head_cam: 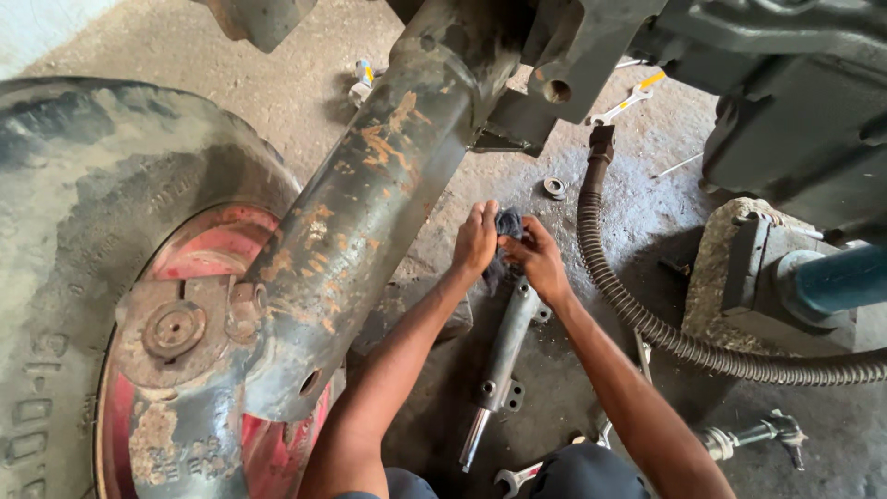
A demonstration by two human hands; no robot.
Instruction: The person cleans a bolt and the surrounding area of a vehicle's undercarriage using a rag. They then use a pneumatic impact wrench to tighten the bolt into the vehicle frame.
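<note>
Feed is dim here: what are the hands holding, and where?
Both the left hand and right hand grip a dark cloth bunched over the grey metal cylinder's top end.

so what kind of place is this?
Likely a vehicle repair yard or workshop: a big tyre on a red wheel, wrenches on the stained concrete floor, and both hands wiping a metal cylinder with a rag.

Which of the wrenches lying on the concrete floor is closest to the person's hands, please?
The silver open-ended wrench at the bottom edge, beside the grey hydraulic cylinder's rod end. The yellow-marked wrench lies farther off, beyond the black ribbed hose.
</note>
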